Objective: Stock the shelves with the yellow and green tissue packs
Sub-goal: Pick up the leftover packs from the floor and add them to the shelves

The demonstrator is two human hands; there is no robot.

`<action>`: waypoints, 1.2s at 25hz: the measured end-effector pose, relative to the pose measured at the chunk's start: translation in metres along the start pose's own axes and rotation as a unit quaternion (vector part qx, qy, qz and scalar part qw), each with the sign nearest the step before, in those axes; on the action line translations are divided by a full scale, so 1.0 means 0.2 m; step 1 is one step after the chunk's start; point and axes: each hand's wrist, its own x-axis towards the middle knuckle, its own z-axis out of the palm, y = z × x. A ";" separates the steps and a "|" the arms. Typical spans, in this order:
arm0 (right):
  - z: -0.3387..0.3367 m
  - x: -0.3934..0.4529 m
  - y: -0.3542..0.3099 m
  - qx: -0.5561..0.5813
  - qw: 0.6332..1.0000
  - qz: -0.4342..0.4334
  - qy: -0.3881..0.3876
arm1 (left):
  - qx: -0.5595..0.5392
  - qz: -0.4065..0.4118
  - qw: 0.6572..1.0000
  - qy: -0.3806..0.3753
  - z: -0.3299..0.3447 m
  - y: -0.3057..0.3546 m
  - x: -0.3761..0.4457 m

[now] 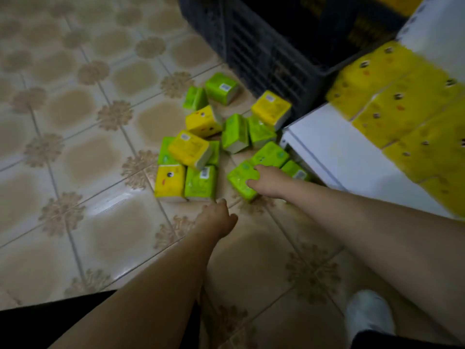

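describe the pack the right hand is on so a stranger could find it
Start at the white shelf on the right and drop to the tiled floor at its corner. The green pack lies nearest the person in the right cluster. It alone has the right hand resting on it.

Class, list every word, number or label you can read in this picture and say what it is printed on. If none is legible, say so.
No text can be read.
White barcode stickers on the green packs and the yellow packs: too small and blurred.
Printing on the yellow packs on the shelf: blurred face marks only, no legible words.
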 end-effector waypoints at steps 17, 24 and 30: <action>0.56 0.63 -0.27 0.110 0.993 -0.006 -0.047 | -0.636 -0.273 0.717 0.087 0.08 -0.37 0.46; 0.32 0.22 -0.21 0.216 0.975 0.000 0.055 | -0.681 -0.291 0.664 0.100 -0.08 -0.25 0.13; -0.30 -0.37 -0.11 0.318 0.928 -0.024 0.192 | -0.683 -0.075 0.716 0.125 -0.52 0.24 -0.38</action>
